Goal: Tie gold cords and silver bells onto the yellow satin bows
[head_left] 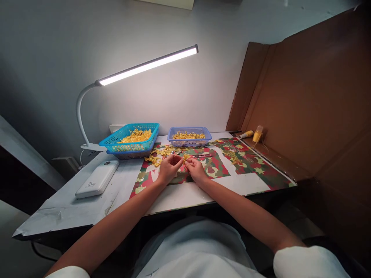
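Evidently the work is at the fingertips: a small yellow piece [185, 158] is pinched between the left hand [170, 166] and the right hand [195, 169], thumbs and forefingers meeting around it. Both grips look closed on it, though the fingers hide most of its shape. It is held just above the patterned sheet [222, 170], around the middle of the desk [68, 210], between the front edge and the purple basket [189, 142] at the back edge.

Judging by its look (it seems thin and ribbon-like, as do the loose yellow pieces [155, 159] just beyond the left hand), it should be very light and soft, easy to fold and just as easy to crush or crease. A shiny surface could make it slide a little, so the gathered middle is likely the best place to take hold, with light pressure, leaving the outer tips free.

Beyond the fingers lies a pink-handled tool [204, 155]. Toward the back left corner of the desk stands the turquoise basket [129, 147], heaped with yellow pieces; a yellow thread spool [257, 133] stands toward the back right corner.
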A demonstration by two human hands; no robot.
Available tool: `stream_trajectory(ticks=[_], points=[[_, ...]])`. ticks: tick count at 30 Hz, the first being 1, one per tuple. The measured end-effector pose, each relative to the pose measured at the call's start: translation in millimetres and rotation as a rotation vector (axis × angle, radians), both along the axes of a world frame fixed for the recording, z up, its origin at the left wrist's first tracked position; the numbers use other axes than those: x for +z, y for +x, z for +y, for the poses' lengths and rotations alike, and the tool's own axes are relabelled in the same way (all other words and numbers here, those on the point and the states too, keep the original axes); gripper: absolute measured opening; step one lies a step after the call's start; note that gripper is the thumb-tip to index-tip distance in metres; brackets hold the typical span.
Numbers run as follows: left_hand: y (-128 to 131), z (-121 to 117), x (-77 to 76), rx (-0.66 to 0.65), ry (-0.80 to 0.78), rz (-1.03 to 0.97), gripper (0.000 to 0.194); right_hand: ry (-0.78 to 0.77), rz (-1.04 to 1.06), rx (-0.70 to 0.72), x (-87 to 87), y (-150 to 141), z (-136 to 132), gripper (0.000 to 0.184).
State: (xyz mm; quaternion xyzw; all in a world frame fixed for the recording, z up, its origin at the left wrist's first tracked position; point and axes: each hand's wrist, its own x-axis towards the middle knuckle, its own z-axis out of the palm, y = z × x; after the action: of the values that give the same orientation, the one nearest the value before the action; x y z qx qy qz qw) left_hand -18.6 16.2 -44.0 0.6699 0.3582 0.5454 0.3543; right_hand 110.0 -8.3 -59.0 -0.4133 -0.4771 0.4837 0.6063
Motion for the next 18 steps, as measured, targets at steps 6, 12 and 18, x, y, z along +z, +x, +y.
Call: stream_trajectory(ticks=[6,12,18], points=[[-2.8,3.3,-0.1,-0.012,0.043,0.06,0.022,-0.015,0.012,0.025,0.6,0.2,-1.1,0.032],[-2.1,3.6,-0.3,0.005,0.056,0.094,0.021,-0.024,0.018,0.036,0.3,0.5,-1.2,0.032],[-2.4,2.8,-1.1,0.004,0.071,0.087,0.021,-0.024,0.021,0.032,-0.1,0.5,-1.1,0.031]])
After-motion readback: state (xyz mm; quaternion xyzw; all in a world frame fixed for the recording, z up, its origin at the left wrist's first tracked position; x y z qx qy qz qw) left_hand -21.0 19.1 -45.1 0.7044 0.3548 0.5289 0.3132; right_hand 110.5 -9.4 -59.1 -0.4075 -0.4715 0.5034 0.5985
